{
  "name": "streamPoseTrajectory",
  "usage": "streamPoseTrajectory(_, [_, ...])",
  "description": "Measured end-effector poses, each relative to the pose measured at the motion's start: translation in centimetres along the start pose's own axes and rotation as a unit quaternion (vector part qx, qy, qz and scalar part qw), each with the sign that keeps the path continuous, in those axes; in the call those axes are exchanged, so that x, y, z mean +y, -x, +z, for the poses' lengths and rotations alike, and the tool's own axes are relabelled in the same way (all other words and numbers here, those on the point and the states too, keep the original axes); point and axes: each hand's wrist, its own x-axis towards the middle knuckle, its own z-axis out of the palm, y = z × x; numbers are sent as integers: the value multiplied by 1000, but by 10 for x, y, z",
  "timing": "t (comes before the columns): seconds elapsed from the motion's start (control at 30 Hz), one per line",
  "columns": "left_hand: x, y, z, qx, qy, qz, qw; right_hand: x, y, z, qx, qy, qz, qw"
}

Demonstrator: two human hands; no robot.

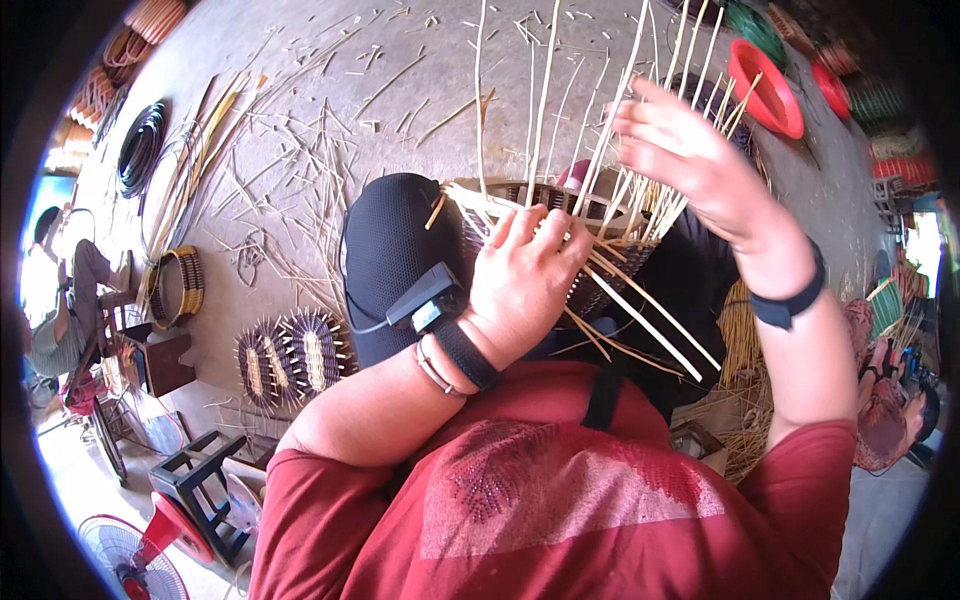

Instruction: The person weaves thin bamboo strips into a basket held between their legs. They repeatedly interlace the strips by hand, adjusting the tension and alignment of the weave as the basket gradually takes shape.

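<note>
A half-woven basket [588, 296] of dark and pale strands lies tilted over my lap. Tall pale cane stakes [541, 105] rise from its far rim, while several cane ends stick out toward my body. Closed over the near left of the rim, my left hand [528, 275] grips the basket edge and the strands there; its fingertips are partly hidden. My right hand [690, 165] is raised above the right side, beside the stakes. Its fingers are stretched out and slightly blurred, and nothing shows firmly held in them.
Cane scraps [300, 180] litter the floor ahead. Two oval woven bases [318, 350] lie at left, near a round woven ring [178, 285] and a black coil [142, 147]. A red basin [765, 90] stands far right. Other people sit at both sides; a fan [130, 560] is lower left.
</note>
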Motion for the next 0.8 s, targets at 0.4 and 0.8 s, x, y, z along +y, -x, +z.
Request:
streamPoseTrajectory(0.4, [-11,2,5,-18,-14,-18,1000,-13,-108,63,-268,622,-243,695])
streamPoseTrajectory(0.8, [-2,11,5,-9,-10,19,1000,7,12,7,-95,625,-339,697])
